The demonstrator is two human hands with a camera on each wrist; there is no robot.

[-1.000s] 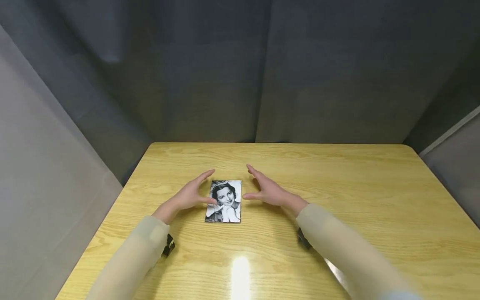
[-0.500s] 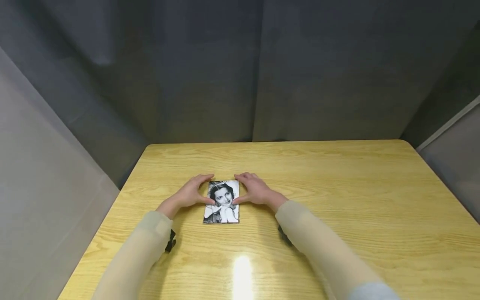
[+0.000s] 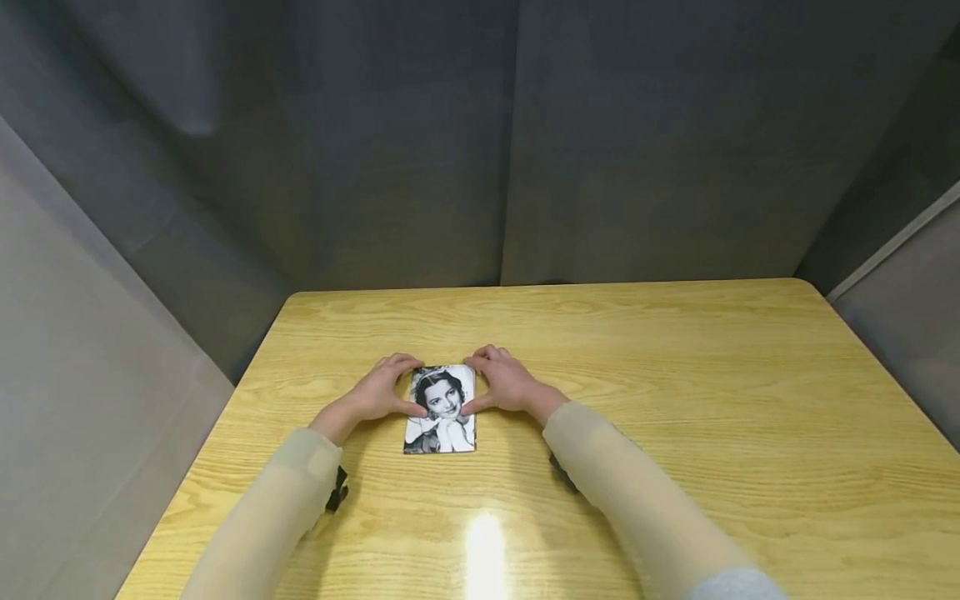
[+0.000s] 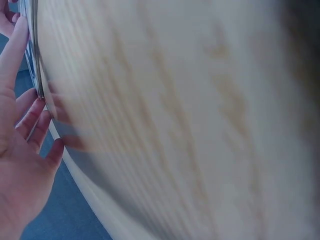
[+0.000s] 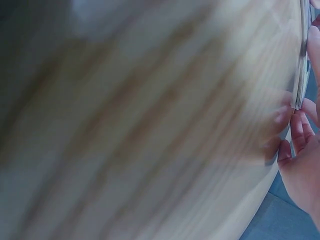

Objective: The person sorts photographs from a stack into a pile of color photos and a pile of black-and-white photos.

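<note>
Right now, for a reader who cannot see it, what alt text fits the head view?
A left hand and a right hand grip the side edges of a black-and-white portrait photograph, fingers curled over its far corners, on a light wooden table. Pale sleeves cover both forearms, and grey fabric panels enclose the table.

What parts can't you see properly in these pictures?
- Head view: both hands, left hand and right hand, cover the photo's top corners.
- Left wrist view: table blurred; photo seen edge-on.
- Right wrist view: right hand cut off by the frame edge; table blurred.
</note>
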